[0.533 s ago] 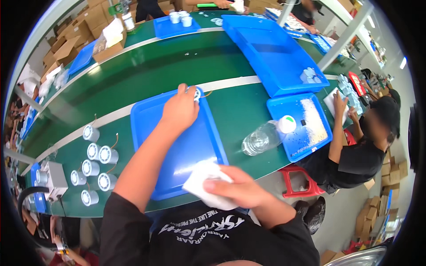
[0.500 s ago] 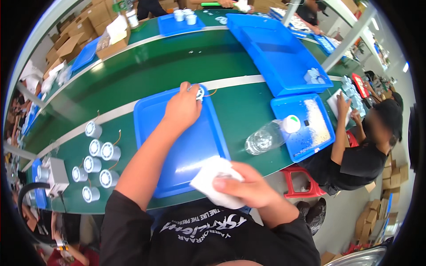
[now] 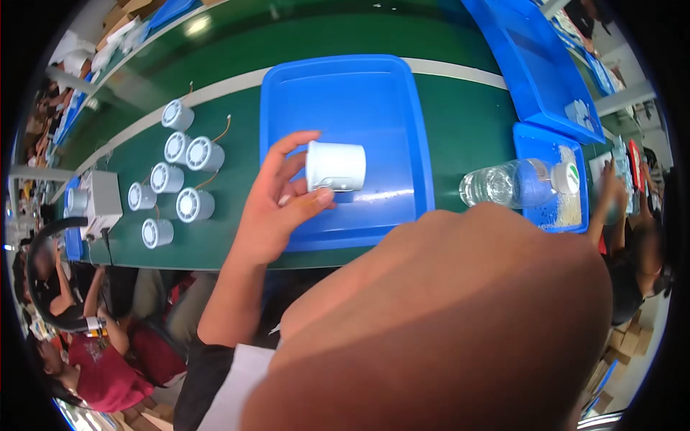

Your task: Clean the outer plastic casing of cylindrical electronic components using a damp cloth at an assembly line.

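Observation:
My left hand (image 3: 269, 205) grips a white cylindrical fan housing (image 3: 336, 167) on its side, with the thumb below and the fingers behind it. A thin wire lies along its lower side. Under it is the blue tray (image 3: 345, 90). My right hand (image 3: 445, 302) looms very close, its back covering the lower right and its fingers mostly hidden. A piece of white cloth (image 3: 241, 381) shows beside it, by my left sleeve. To the left, several similar white housings (image 3: 167, 177) with vents and thin wires stand on the green table (image 3: 237, 179).
A clear plastic bottle (image 3: 496, 183) lies right of the tray, its white cap over a small blue tray (image 3: 528, 140) of pale granules. Behind is a larger blue bin (image 3: 532, 65). A grey box (image 3: 103, 197) with cables stands far left. People sit at both sides.
My left hand has lifted the housing from the tray's far edge and brought it nearer. My right hand has risen close to the camera. The view has turned and shifted.

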Motion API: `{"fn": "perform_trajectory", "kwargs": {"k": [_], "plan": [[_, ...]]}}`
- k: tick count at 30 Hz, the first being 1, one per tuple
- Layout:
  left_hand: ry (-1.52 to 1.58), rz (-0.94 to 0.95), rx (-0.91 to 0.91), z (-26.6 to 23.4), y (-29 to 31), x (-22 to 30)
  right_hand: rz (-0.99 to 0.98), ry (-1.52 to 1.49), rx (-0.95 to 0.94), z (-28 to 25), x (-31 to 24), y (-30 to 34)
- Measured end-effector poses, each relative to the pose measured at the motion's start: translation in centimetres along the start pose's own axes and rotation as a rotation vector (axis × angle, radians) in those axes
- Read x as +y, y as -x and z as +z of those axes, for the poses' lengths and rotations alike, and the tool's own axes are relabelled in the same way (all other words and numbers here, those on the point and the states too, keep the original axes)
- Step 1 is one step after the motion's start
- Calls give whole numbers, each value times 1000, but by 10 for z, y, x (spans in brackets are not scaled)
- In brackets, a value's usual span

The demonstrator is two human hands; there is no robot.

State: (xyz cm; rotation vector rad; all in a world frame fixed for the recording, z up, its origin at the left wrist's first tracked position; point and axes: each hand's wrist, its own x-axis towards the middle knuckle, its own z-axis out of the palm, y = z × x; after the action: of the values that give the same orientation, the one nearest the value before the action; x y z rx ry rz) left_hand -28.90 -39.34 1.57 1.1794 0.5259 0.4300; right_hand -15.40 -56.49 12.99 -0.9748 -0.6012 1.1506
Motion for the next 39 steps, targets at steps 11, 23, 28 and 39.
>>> {"fn": "perform_trajectory", "kwargs": {"k": [11, 23, 28, 39], "plan": [[383, 151, -25, -37, 50, -5, 39, -124, 293, -55, 93, -62], [-16, 267, 203, -17, 66, -8, -760, 1396, -206, 7, 105, -34], [-5, 218, 184, -19, 77, -16, -379, 1143, -314, -1, 106, -60], [107, 204, 55, -14, 77, -12, -207, 744, -158, -4, 101, -51]]}}
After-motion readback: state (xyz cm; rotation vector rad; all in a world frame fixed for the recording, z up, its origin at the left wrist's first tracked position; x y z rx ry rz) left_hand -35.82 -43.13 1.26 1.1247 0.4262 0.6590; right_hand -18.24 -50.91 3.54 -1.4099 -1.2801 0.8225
